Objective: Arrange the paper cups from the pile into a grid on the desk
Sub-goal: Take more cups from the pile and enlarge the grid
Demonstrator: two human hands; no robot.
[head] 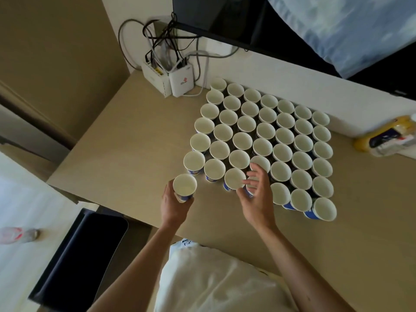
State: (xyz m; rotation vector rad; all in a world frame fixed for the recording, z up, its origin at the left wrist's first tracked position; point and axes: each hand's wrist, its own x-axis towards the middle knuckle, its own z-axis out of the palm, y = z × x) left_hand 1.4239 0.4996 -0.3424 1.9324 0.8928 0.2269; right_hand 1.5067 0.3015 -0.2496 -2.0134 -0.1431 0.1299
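Your left hand (173,206) grips a cup (184,186) round its wall, just off the near-left corner of the grid (265,131), over the bench (126,143). Your right hand (256,194) hangs above the near row, fingers (261,174) spread and holding nothing. The cups look light and crushable, so pinch gently below the rim.

Home: desk (135,143), router (181,81), tangled cables (157,34).

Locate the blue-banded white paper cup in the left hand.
Head view, left of centre: the blue-banded white paper cup is held by the left hand at the near-left corner of the cup grid.
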